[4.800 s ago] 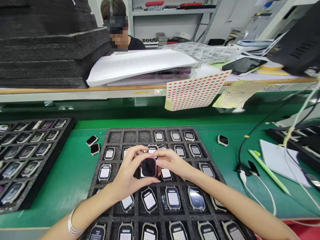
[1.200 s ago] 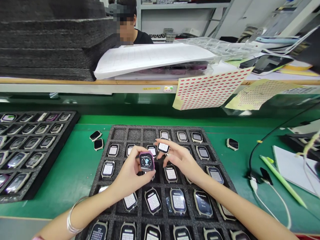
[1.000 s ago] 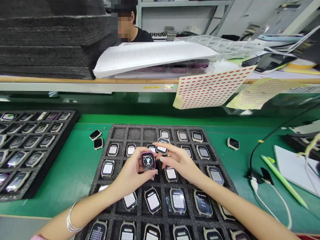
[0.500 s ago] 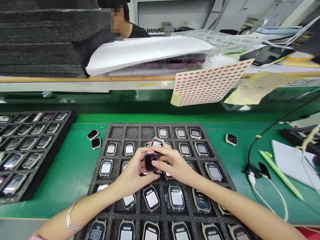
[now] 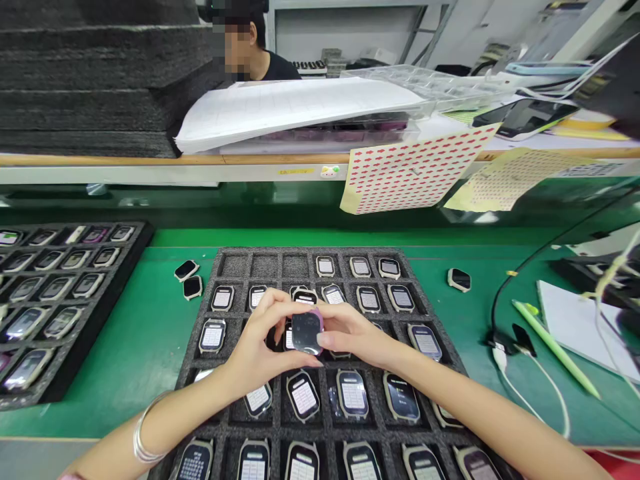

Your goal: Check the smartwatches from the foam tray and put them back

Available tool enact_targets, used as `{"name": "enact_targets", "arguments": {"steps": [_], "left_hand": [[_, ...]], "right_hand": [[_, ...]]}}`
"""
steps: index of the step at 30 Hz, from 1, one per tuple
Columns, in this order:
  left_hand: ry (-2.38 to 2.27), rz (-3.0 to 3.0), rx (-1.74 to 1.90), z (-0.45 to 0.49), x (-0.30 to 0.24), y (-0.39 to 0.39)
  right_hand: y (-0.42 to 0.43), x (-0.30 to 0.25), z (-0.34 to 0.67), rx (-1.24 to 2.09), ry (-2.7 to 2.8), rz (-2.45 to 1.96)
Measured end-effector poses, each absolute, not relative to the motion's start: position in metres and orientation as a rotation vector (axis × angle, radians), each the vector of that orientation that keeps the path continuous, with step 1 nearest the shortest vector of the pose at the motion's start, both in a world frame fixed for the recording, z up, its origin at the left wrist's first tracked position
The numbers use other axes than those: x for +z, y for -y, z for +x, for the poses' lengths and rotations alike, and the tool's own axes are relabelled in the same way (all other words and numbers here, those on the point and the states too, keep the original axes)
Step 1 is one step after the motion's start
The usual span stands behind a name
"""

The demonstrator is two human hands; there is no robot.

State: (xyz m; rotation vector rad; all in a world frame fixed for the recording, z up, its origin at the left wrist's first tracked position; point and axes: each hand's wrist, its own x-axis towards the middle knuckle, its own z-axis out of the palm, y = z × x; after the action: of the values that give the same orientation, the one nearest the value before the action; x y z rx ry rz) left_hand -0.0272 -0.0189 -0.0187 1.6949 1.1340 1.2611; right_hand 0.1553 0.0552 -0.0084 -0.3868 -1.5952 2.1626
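Note:
A purple-framed smartwatch [image 5: 306, 331] without a strap is held just above the foam tray, its dark screen facing me. My right hand [image 5: 347, 328] grips its right edge, the thumb on the lower right corner. My left hand [image 5: 273, 333] curves around its left side; the index finger lies along the top edge and the thumb stretches out below, apart from the screen. Beyond the fingers is a silver watch [image 5: 304, 297], partly covered; I cannot tell whether a finger touches it. The black foam tray [image 5: 350, 360] below holds several silver watches, most with lit white screens.
Another foam tray [image 5: 120, 280] of watches stands at left. Two loose watches [image 5: 193, 287] lie between the trays, one more [image 5: 459, 279] at right. Cables [image 5: 500, 360], a green pen [image 5: 555, 350] and paper [image 5: 585, 327] lie further right. A person [image 5: 273, 65] sits beyond the shelf [image 5: 240, 172].
The purple watch has turned slightly and shifted a little right and down. My right thumb has slid from the screen to its corner. The silver watch behind sits lower and further left.

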Motion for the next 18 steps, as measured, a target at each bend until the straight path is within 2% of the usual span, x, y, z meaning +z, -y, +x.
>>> {"name": "enact_targets", "arguments": {"steps": [8, 18], "left_hand": [[-1.123, 2.075, 1.303, -0.0268, -0.0125, 0.0250], [-1.216, 2.261, 1.320, -0.0285, -0.0093, 0.0273]], "right_hand": [[-0.0510, -0.0113, 0.1534, 2.432, 1.358, -0.329], [-0.0517, -0.0140, 0.1542, 2.443, 1.365, -0.267]]}}
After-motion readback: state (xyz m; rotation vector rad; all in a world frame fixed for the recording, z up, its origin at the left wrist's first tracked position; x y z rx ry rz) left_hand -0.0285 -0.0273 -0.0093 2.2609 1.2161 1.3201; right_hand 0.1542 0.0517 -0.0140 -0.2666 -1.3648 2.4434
